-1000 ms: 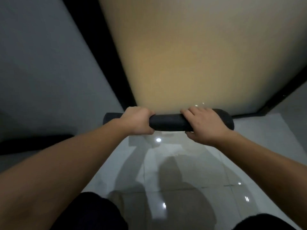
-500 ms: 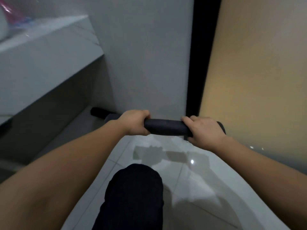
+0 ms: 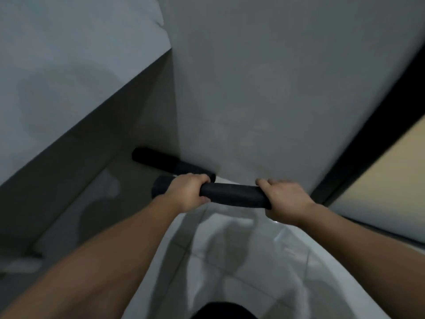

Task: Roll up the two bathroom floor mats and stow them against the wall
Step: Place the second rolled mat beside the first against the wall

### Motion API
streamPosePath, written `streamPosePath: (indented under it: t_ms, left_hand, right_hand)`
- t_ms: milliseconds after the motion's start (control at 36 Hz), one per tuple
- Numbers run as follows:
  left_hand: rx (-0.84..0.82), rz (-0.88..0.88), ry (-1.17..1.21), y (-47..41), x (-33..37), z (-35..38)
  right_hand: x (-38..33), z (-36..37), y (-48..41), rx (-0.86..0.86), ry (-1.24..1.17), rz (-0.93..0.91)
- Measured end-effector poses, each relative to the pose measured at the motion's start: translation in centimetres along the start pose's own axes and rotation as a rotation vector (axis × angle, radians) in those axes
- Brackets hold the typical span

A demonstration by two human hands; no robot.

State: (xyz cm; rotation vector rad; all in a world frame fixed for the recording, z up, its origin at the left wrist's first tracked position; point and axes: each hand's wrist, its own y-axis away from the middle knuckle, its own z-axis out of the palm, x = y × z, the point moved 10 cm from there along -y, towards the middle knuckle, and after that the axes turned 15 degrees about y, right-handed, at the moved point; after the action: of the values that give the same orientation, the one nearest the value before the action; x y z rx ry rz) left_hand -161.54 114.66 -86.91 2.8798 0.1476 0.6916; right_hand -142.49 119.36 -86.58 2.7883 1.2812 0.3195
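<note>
**Second rolled mat held in both hands, close to the wall**

The person holds a dark rolled mat (image 3: pixel 232 195) in the air, lying almost level across the view. The left hand (image 3: pixel 187 192) is wrapped around it near its left part, with a short end of the roll showing beyond the hand. The right hand (image 3: pixel 284 199) is wrapped around its right end. The fingers of both hands are curled over the top of the roll and clenched on it.

Behind it, another rolled mat (image 3: pixel 167 163) lies on the floor (image 3: pixel 241 261) at the foot of the grey wall (image 3: pixel 276 100), partly under the overhang of a counter (image 3: pixel 69 65). It seems to touch the wall, but the blur does not let me be sure.

About handling: the held mat looks light, because the wrists stay relaxed and the roll sags only a little between the hands. It is soft and springy, I judge, so it may try to unroll when the hands let go. The surface looks matte, not slippery. The good place to hold is as now, near both ends, so that the layers stay tight. To put it down, it probably helps to lay the loose edge underneath and press the roll against the first one or the wall. The tiles look glossy, so a roll could slide.
</note>
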Motion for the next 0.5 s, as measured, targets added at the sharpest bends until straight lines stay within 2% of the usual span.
streamPosePath:
  t_ms: [139,333,500]
  left_hand:
    - [-0.016,-0.040,0.009,-0.6,-6.1,1.6]
    - [-0.043,-0.060,-0.161,-3.9,-11.5,4.8]
    - [0.087,-0.178,-0.220,-3.9,-15.5,3.6]
  right_hand:
    - [-3.7,1.9,-5.2,-0.017,-0.043,-0.085]
    - [-5.5,7.0,-9.8,0.006,-0.082,-0.133]
    - [-7.8,9.1,-14.7,0.015,-0.218,-0.188]
